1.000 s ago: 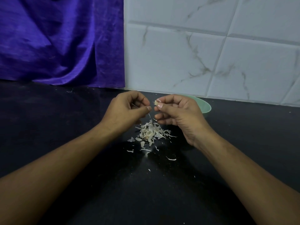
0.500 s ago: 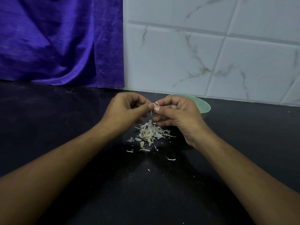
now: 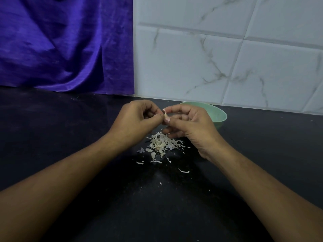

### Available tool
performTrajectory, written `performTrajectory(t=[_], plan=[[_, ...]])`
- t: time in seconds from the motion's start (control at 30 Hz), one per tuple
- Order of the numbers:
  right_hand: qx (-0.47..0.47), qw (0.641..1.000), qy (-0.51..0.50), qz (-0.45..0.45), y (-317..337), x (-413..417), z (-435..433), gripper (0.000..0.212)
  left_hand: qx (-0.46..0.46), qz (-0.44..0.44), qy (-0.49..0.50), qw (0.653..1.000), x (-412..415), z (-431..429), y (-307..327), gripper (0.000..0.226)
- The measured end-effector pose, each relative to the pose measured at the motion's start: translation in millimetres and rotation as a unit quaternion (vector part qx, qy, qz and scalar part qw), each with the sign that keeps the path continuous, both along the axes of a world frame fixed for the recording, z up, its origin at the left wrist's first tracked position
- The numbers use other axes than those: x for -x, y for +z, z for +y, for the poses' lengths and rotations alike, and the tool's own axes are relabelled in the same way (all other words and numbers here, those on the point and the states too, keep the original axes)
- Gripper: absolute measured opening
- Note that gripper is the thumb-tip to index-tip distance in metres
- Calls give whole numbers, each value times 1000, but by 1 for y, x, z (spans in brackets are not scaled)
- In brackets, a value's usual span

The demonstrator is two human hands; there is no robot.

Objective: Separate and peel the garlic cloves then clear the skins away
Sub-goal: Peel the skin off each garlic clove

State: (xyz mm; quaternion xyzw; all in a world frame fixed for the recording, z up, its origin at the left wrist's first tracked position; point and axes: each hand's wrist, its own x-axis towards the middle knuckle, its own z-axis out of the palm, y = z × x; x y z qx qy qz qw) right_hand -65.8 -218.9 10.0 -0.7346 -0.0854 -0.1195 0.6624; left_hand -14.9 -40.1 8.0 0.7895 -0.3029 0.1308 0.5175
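Note:
A small pale garlic clove (image 3: 165,115) is pinched between the fingertips of both hands above the black counter. My left hand (image 3: 138,117) grips it from the left with thumb and curled fingers. My right hand (image 3: 188,123) pinches it from the right between thumb and forefinger. Directly below the hands lies a heap of papery white garlic skins (image 3: 161,143), with loose flakes scattered toward me. A light green bowl (image 3: 219,114) stands just behind my right hand; its inside is hidden.
The black counter (image 3: 70,137) runs back to a wall of white marbled tiles (image 3: 227,58) on the right and a purple cloth (image 3: 61,46) hanging on the left. Stray skin bits (image 3: 183,171) lie in front of the heap.
My hands have closed together: a second ago they were slightly apart, now both sets of fingertips meet on the clove. The skin heap and bowl have not moved.

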Motion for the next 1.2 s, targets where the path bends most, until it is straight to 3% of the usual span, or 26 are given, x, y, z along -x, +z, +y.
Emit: performTrajectory(t=[0.33, 0.57, 0.8, 1.2], plan=[[-99, 995, -11, 5, 6, -2, -5, 14, -47, 24, 0, 999, -3, -1, -6, 9], [-71, 997, -10, 10, 6, 0, -3, 15, -24, 8, 11, 1000, -3, 1, -3, 23], [-57, 998, -21, -5, 6, 1, -3, 15, 7, -31, -7, 999, 0, 2, 0, 8], [-74, 997, 19, 14, 6, 2, -1, 12, -10, -57, 3, 998, 2, 3, 3, 6]])
